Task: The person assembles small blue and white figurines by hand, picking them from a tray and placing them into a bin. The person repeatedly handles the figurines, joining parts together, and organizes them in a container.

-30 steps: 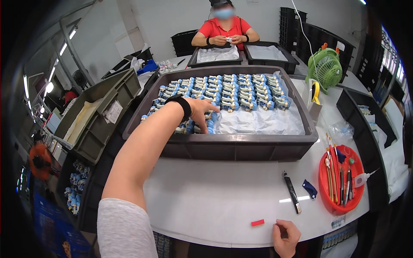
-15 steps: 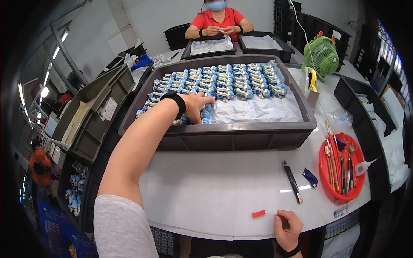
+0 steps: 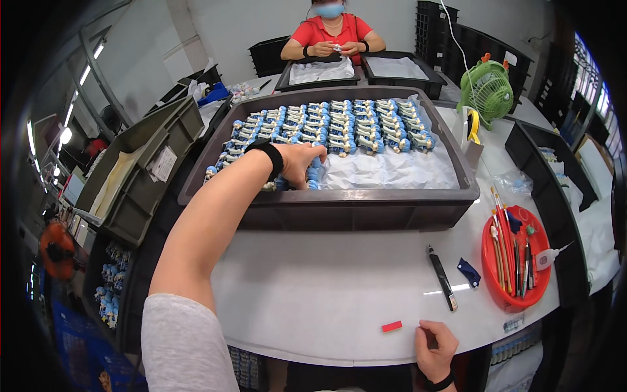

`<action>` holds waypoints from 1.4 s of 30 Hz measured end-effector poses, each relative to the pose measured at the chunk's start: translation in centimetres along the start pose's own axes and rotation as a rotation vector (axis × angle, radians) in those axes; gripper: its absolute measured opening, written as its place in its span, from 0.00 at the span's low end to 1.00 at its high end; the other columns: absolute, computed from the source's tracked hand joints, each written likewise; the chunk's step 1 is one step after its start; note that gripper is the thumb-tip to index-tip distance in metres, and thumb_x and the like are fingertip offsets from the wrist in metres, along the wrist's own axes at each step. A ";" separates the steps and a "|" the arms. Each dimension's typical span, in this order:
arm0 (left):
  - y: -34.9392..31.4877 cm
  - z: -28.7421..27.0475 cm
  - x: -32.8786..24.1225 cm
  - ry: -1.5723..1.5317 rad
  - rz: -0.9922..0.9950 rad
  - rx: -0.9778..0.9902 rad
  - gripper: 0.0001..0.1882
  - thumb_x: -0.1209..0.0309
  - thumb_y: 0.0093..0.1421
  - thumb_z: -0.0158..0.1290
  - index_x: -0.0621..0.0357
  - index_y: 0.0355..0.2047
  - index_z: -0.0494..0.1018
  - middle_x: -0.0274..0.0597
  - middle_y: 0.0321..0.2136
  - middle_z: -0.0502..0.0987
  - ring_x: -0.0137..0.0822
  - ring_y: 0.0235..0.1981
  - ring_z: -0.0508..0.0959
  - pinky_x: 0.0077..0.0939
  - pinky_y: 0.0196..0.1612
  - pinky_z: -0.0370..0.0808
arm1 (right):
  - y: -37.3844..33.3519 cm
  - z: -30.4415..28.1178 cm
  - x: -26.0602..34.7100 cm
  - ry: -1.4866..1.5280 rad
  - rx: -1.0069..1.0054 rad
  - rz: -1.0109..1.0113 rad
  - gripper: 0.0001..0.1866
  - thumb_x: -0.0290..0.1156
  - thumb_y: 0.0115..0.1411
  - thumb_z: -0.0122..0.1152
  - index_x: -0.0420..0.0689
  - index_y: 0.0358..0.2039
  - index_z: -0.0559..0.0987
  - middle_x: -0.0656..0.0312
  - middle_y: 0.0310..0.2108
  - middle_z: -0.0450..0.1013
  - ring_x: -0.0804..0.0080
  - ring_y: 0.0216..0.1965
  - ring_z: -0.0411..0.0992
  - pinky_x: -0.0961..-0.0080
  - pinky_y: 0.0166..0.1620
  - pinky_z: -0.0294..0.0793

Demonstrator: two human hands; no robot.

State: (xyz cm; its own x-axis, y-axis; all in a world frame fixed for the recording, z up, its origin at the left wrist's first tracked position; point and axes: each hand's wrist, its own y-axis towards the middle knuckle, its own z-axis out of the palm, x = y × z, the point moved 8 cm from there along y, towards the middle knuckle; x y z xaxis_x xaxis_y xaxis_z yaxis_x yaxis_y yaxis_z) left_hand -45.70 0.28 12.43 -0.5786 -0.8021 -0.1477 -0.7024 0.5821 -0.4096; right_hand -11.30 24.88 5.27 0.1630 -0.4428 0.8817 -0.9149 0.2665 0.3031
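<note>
A large dark-grey tray (image 3: 346, 210) holds rows of small painted figurines (image 3: 339, 125) with blue and cream parts, lying on white paper (image 3: 392, 171). My left hand (image 3: 302, 163) reaches into the tray's front middle. Its fingers curl down around a blue-topped figurine (image 3: 313, 174) at the end of the front rows; the palm and arm hide most of what is gripped. Near the table's front edge rests my right hand (image 3: 436, 343), fingers curled in a loose fist, with nothing visible in it. Beside it lies a small red block (image 3: 392, 326).
A black pen (image 3: 443, 277) and a dark blue scrap (image 3: 468, 272) lie right of centre. The red basket (image 3: 488, 287) holds brushes and a small white bottle (image 3: 546, 259). Behind stands a green fan (image 3: 486, 91). Across the table, a masked person (image 3: 333, 32) works behind two trays.
My left hand stays at the same spot in the tray, its fingers slightly more drawn in. My right hand has barely moved. The whole view has shifted slightly.
</note>
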 end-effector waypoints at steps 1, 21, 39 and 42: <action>-0.2 -0.2 -0.1 -0.028 0.032 -0.031 0.44 0.65 0.33 0.68 0.53 0.51 0.57 0.51 0.46 0.65 0.48 0.49 0.66 0.37 0.50 0.66 | 0.0 0.0 0.0 0.008 -0.003 -0.002 0.06 0.16 0.51 0.57 0.34 0.32 0.76 0.60 0.26 0.72 0.81 0.24 0.69 0.86 0.28 0.67; -1.1 0.4 -0.6 0.004 0.036 0.228 0.36 0.69 0.38 0.64 0.37 0.51 0.67 0.50 0.57 0.53 0.54 0.59 0.59 0.38 0.58 0.61 | 0.2 0.1 0.4 -0.053 -0.011 0.004 0.06 0.15 0.51 0.57 0.35 0.31 0.76 0.61 0.24 0.71 0.82 0.23 0.68 0.87 0.26 0.65; -0.8 0.8 -0.4 -0.100 0.128 0.053 0.31 0.71 0.38 0.63 0.41 0.46 0.68 0.49 0.53 0.56 0.53 0.56 0.59 0.38 0.57 0.60 | 0.8 0.2 2.0 -0.125 0.024 -0.090 0.07 0.18 0.52 0.58 0.37 0.33 0.77 0.58 0.25 0.72 0.73 0.23 0.69 0.79 0.28 0.68; -0.8 0.8 -0.4 0.022 0.034 0.035 0.33 0.71 0.38 0.64 0.38 0.47 0.68 0.52 0.55 0.56 0.55 0.58 0.58 0.40 0.58 0.60 | 0.4 0.3 1.4 -0.124 0.026 -0.059 0.08 0.17 0.49 0.58 0.37 0.32 0.76 0.58 0.27 0.72 0.77 0.22 0.68 0.84 0.26 0.65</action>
State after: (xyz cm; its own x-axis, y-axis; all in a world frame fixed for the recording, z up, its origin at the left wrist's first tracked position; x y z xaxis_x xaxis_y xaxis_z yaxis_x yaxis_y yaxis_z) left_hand -44.59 0.09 12.11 -0.6115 -0.7784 -0.1421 -0.6673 0.6038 -0.4361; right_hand -11.58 24.17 6.53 0.1719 -0.5596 0.8107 -0.9146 0.2151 0.3424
